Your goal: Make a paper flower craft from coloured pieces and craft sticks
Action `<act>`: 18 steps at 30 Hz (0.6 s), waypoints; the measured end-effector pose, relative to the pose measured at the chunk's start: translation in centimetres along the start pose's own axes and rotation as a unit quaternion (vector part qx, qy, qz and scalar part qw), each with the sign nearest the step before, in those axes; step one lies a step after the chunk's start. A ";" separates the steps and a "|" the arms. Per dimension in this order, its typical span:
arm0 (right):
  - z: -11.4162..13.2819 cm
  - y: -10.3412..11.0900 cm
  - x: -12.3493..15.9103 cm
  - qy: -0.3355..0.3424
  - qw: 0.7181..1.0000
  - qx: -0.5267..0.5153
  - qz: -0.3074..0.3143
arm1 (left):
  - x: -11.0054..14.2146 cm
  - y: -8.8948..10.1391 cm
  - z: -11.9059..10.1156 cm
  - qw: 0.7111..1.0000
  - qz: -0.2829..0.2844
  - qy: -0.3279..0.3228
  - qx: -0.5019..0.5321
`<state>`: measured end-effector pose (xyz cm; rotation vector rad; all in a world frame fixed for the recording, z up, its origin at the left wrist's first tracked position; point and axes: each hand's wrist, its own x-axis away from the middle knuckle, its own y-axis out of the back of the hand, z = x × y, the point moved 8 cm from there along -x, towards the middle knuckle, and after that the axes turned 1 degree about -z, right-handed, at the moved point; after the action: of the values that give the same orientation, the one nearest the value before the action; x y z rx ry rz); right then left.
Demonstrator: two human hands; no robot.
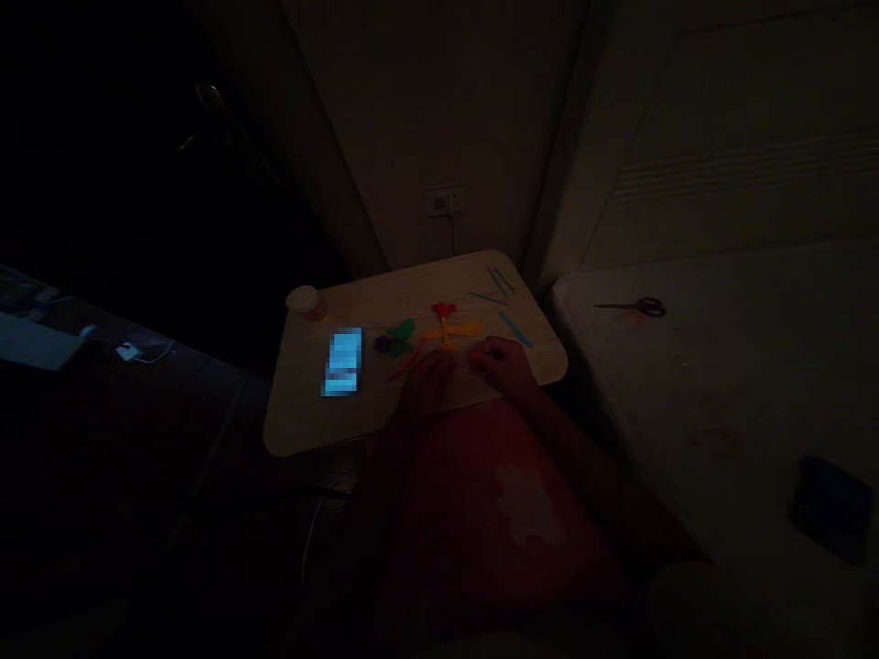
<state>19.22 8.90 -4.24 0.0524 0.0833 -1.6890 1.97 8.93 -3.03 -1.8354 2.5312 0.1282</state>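
we see an orange-yellow piece lying at the centre of the frame, just above the gap between our two hands. its long arm runs roughly left to right, the broad end rightward, with a narrow strip crossing it up and down. that strip's lower end comes closest to the fingertips of our left hand; whether they touch, we cannot tell. the broad end lies just above the fingers of our right hand, which are bent inward around a small reddish bit; it is too dark to say whether they are closed on it. nor can we tell whether our left fingers are apart or together.

a red piece sits at the narrow strip's top. to the left lie a reddish strip, a green piece and a purple piece; to the right, a blue strip and thinner strips.

beneath them is our pale table, with a lit phone and a cup on its left side. beyond, in the dim room, we make out scissors on a light surface at right and a wall socket above centre.
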 end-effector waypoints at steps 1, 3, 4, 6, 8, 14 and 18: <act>0.1 0.1 0.1 0.000 1.000 0.003 -0.003 | 0.0 0.0 0.0 1.000 -0.001 -0.003 0.001; 0.4 0.0 0.2 -0.004 1.000 0.003 -0.003 | 0.0 -0.1 0.0 1.000 0.009 0.003 0.003; 0.5 -0.1 0.2 -0.008 1.000 0.003 0.004 | 0.0 -0.3 0.1 1.000 0.018 0.012 -0.001; 0.5 -0.3 0.2 -0.014 1.000 0.003 0.018 | 0.2 -0.7 0.1 0.999 0.040 0.029 -0.017; 0.4 -0.5 0.2 -0.017 0.999 0.007 0.030 | 0.3 -1.1 0.0 0.997 0.058 0.036 -0.030; 0.3 -0.7 -0.2 0.006 0.999 -0.030 0.040 | 0.1 -1.2 -0.3 0.998 0.059 0.011 0.005; -0.3 -0.7 -0.3 0.006 0.998 -0.042 0.038 | -0.1 -1.0 0.1 0.998 0.060 0.001 -0.009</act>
<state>18.60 9.34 -4.50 0.0029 0.1584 -1.6067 2.94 8.74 -3.20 -1.6912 2.6494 0.1516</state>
